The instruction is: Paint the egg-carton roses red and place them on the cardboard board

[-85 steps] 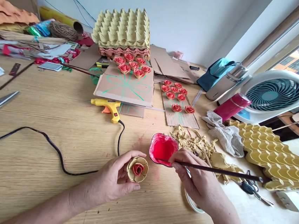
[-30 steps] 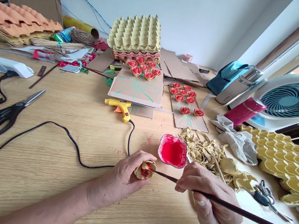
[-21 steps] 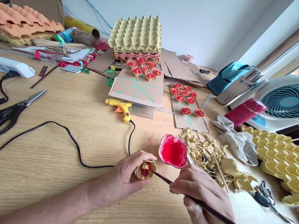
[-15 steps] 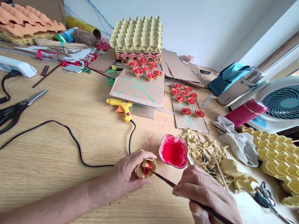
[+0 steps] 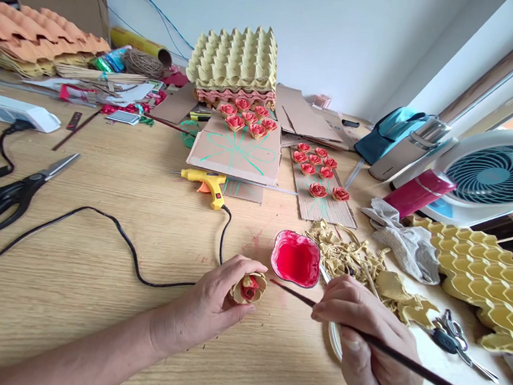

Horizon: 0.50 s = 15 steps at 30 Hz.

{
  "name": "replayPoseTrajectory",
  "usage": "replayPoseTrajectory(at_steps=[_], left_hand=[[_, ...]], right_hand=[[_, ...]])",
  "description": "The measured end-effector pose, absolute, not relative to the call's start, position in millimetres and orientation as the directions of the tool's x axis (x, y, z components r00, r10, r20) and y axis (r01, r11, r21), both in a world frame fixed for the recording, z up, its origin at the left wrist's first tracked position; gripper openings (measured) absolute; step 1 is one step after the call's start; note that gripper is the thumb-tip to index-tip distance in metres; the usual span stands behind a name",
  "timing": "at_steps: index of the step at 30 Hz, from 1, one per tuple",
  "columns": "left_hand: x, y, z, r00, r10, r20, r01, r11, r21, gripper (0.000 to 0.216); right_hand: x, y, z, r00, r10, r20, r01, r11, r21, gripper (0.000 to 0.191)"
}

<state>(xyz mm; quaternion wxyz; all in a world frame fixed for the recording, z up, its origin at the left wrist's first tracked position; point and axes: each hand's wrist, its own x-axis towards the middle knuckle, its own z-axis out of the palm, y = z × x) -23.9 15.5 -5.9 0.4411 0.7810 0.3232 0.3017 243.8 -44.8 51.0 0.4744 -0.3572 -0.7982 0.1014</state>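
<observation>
My left hand [image 5: 221,298] is closed around a paper rose [image 5: 248,288] made of yellowish egg-carton pulp; its centre is painted red while the outer petals are bare. In my right hand [image 5: 369,336] is a long dark paintbrush [image 5: 421,369], pinched near the bristle end. The red-wet tip points left and sits a little apart from the flower, just below a bowl of red paint [image 5: 296,258]. Red-painted roses stand on a cardboard sheet [image 5: 235,157] marked with a green bow, and more on a second cardboard piece [image 5: 322,210] to its right.
A yellow glue gun [image 5: 205,183] lies ahead, its black cord running left. Black scissors [image 5: 15,193] are at far left. Pulp scraps [image 5: 351,250], keys [image 5: 451,341], a cloth [image 5: 408,243] and a yellow egg tray [image 5: 480,268] lie right. Stacked egg trays [image 5: 233,57] stand behind.
My right hand has drawn the paintbrush back to the right, so its tip has left the rose's centre. My left hand keeps the rose in nearly the same place.
</observation>
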Motion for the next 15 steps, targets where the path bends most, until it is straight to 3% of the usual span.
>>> replayPoseTrajectory(at_steps=[5, 15], left_hand=[[-24, 12, -10, 0.531, 0.839, 0.116, 0.340, -0.337, 0.878, 0.057], [-23, 14, -5, 0.572, 0.804, 0.164, 0.295, -0.387, 0.874, 0.050]], right_hand=[[250, -33, 49, -0.298, 0.715, 0.633, 0.673, 0.628, -0.392, 0.019], [244, -26, 48, -0.361, 0.734, 0.575, 0.715, 0.614, -0.335, 0.020]])
